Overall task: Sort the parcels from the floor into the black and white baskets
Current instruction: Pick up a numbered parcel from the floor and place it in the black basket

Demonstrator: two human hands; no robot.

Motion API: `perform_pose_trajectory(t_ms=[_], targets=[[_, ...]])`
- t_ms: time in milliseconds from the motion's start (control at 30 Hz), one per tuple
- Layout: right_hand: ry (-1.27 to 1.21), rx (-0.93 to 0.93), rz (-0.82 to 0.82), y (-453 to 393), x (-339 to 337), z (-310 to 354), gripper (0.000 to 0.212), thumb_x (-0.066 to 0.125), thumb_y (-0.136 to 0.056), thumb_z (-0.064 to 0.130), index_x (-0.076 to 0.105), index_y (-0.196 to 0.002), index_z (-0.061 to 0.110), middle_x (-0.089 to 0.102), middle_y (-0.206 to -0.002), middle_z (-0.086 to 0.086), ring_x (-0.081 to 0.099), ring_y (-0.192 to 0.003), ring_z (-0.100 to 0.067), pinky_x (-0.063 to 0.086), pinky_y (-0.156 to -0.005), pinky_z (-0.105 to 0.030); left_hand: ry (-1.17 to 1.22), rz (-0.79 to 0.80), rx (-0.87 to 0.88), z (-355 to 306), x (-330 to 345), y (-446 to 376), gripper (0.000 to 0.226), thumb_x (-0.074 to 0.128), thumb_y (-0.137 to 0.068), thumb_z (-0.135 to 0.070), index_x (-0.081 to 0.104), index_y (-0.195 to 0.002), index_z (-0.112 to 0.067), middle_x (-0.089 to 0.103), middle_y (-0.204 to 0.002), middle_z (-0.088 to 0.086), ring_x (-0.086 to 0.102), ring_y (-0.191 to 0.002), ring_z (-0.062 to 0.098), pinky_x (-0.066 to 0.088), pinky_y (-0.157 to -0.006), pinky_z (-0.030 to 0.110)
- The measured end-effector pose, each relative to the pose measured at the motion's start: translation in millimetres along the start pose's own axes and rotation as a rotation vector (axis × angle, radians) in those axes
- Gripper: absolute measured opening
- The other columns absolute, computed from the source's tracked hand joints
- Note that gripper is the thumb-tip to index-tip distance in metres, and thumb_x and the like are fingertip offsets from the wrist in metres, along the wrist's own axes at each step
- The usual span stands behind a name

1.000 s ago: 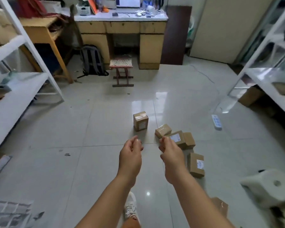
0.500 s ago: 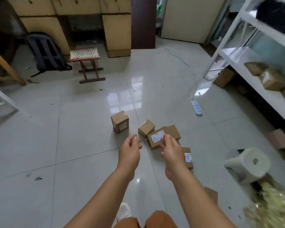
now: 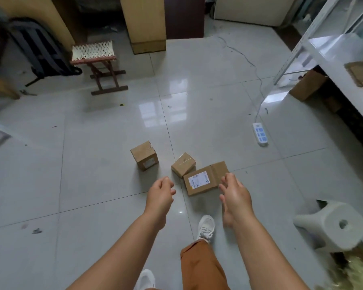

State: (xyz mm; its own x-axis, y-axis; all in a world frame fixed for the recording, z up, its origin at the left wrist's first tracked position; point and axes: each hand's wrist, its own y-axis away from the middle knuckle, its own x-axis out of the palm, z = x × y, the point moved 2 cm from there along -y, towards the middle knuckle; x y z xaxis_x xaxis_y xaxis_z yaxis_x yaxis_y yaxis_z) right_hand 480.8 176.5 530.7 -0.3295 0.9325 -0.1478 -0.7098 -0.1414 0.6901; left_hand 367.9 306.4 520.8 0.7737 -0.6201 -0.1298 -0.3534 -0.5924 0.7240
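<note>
Cardboard is what I am dealing with: three small taped parcels lie on the tiled floor (image 3: 105,185) ahead of my feet. My landmark is the flat labelled parcel (image 3: 205,181), lying label-up. The small plain parcel (image 3: 183,167) sits touching its far left corner, and the cube-like parcel (image 3: 144,155) stands apart, farther left and a little beyond. I see neither basket from here, so I cannot say where the black or white one stands.

My right hand (image 3: 236,195) hovers at the flat parcel's near right corner, fingers spread loosely and holding nothing; whether it touches the cardboard I cannot tell. My left hand (image 3: 159,196) hangs to the left of that parcel, fingers loosely curled and likewise holding nothing.

I judge these boxes light and stiff: small, sharp-cornered, no visible sagging. The tape and printed label look smooth, so fingertips might slide there; bare cardboard edges should give better hold. For the flat parcel I would pinch across its two long edges, thumb on one side and fingers on the other, since it lies too low to get under easily on this glossy floor. The two smaller ones should each fit one hand from above. I would avoid squeezing hard, since contents are unknown.
</note>
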Motion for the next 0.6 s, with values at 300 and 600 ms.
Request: perform_pose_trajectory(t_ms=[300,600], targets=[[0.135,0.13,0.013,-167.2,3.2,14.9,0.028,0.034,-0.101,0.031,0.053,-0.118,0.019,0.054,-0.087,0.007,0.054,-0.104,-0.023,0.037,-0.088,-0.033,-0.057,0.002,-0.164,-4.5,89.9,-143.4,0.025,0.036,-0.098,-0.03,0.042,-0.074,-0.028,0.045,-0.084,-0.002,0.042,-0.086,0.017,0.035,-0.076,0.031],[0.343,0.185,0.01,-322.6,42.6,-67.8,0.023,0.035,-0.095,0.038,0.053,-0.107,0.028,0.059,-0.098,-0.002,0.053,-0.093,-0.022,0.043,-0.085,-0.037,-0.156,0.035,-0.34,92.4,129.5,-298.9,0.052,0.036,-0.096,-0.041,0.04,-0.139,-0.012,0.043,-0.142,0.015,0.043,-0.128,0.031,0.036,-0.106,0.045]])
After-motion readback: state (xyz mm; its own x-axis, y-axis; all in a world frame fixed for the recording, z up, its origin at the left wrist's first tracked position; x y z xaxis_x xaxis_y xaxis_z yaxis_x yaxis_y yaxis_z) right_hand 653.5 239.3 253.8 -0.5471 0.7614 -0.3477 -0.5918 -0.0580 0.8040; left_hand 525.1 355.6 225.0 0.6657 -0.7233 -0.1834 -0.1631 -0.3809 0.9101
